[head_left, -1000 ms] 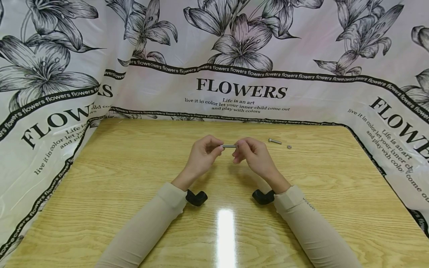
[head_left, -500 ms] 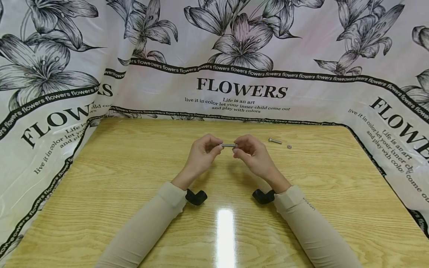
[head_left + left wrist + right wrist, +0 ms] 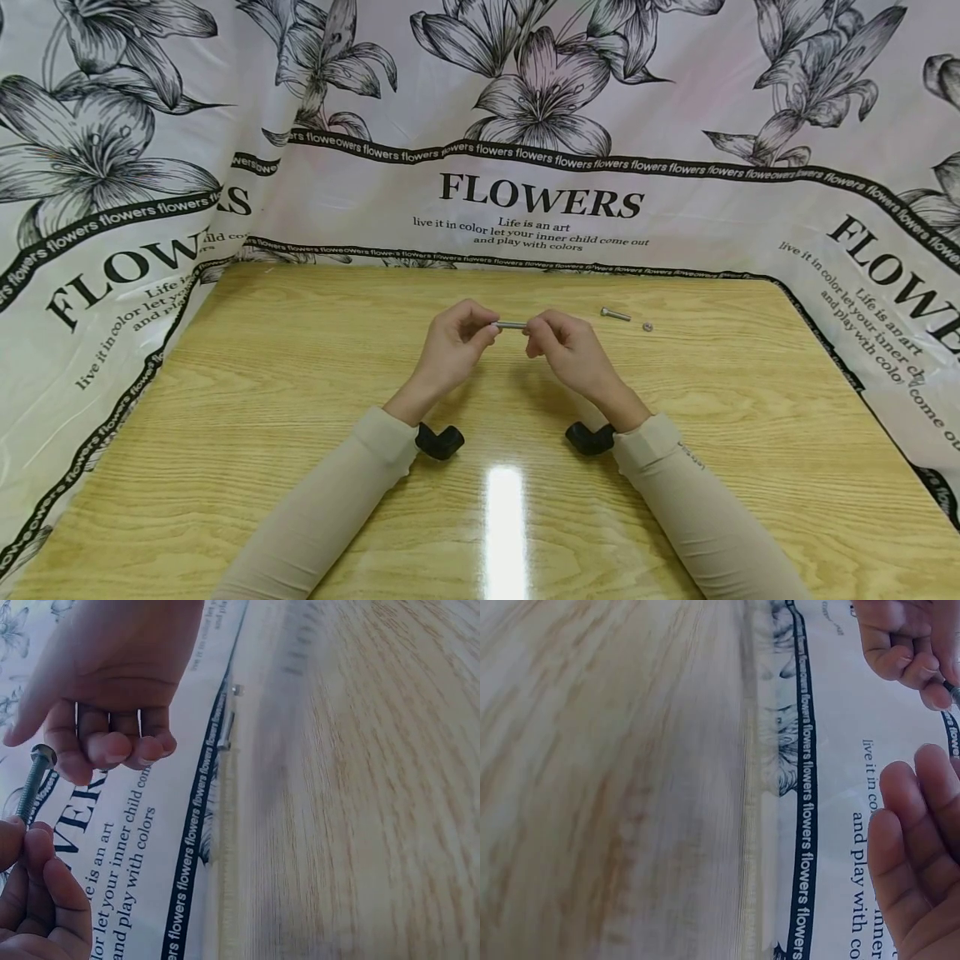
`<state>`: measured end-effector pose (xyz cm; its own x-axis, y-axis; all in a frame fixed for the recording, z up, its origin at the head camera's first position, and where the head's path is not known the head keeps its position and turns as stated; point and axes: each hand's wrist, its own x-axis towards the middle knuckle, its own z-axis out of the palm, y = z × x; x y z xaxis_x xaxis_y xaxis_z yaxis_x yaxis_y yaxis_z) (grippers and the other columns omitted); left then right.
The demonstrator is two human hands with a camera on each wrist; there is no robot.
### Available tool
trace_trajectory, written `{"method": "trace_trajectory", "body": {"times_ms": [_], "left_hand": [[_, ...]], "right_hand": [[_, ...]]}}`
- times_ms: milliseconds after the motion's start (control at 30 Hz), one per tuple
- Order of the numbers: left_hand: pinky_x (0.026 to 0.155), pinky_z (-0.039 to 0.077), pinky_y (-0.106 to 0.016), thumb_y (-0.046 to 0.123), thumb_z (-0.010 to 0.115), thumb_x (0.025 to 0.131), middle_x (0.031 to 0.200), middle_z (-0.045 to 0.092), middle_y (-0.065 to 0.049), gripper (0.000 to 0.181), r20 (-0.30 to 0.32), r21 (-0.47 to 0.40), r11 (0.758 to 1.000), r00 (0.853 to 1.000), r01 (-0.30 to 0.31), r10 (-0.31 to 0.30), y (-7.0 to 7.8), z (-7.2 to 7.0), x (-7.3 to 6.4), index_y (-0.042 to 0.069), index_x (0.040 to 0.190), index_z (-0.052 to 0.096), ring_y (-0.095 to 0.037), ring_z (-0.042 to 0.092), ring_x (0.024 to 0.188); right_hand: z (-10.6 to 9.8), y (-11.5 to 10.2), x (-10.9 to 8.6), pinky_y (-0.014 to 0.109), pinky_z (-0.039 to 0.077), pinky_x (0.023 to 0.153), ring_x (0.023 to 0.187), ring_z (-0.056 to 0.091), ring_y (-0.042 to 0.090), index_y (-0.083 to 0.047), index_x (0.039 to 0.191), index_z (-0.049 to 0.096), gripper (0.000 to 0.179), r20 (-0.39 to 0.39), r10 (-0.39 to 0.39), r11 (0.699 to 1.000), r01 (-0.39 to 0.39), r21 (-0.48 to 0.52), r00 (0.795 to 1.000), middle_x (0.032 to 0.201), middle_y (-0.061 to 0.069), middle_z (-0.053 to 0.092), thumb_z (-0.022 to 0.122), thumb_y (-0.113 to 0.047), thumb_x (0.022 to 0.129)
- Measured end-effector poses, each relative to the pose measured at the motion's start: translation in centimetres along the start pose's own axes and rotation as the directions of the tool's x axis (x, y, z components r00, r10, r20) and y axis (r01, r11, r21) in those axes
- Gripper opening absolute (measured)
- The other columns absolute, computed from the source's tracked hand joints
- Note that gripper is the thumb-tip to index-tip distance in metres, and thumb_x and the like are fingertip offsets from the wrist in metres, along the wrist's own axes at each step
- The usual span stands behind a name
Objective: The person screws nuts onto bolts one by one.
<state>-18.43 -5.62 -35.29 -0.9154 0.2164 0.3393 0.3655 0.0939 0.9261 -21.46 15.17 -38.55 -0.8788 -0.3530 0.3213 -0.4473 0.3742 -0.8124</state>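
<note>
A metal bolt [image 3: 512, 325] is held level above the table, between the two hands. My left hand [image 3: 454, 340] pinches its left end between thumb and fingertips, which hide that end. In the left wrist view, a hex nut [image 3: 43, 755] sits at the bolt's other end. My right hand [image 3: 568, 343] is around this nut, its thumb and index finger spread to either side with a gap showing. In the right wrist view, the right hand's fingers [image 3: 900, 855] are extended and lightly bent.
On the wooden table [image 3: 300, 375], beyond the right hand, lie a second bolt [image 3: 616, 314] and a loose nut [image 3: 647, 327]. A white flower-printed sheet [image 3: 360, 200] hangs behind and at both sides. A black camera mount sits at each wrist.
The right thumb and fingers have rolled over the nut end, parting to show it half a second ago and now covering it in the head view. The left hand stays in place.
</note>
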Motion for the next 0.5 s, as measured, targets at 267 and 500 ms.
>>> {"method": "trace_trajectory", "body": {"times_ms": [267,500], "left_hand": [[0.077,0.053,-0.032,-0.001,0.060,0.093,0.099,0.065,-0.018,0.012,-0.019,-0.011,1.000,1.000,0.000,0.000,-3.2,0.1,0.7,-0.003,0.104,0.063,-0.037,0.062,0.089],[0.076,0.053,-0.034,-0.001,0.060,0.092,0.097,0.065,-0.017,0.011,-0.014,-0.008,1.000,1.000,-0.012,0.012,-2.6,0.1,0.5,-0.001,0.103,0.063,-0.037,0.062,0.088]], "right_hand": [[0.0,-0.1,0.0,0.037,0.051,0.071,0.079,0.062,0.021,-0.006,0.121,0.052,0.037,0.003,-0.098,0.995,0.098,0.027,0.995,0.094,0.009,0.064,0.069,-0.008,0.089],[-0.1,-2.5,-0.3,0.033,0.051,0.066,0.073,0.062,0.030,0.007,0.107,0.052,0.019,0.002,-0.185,0.982,0.185,0.024,0.983,0.084,0.017,0.064,0.060,0.007,0.090]]}}
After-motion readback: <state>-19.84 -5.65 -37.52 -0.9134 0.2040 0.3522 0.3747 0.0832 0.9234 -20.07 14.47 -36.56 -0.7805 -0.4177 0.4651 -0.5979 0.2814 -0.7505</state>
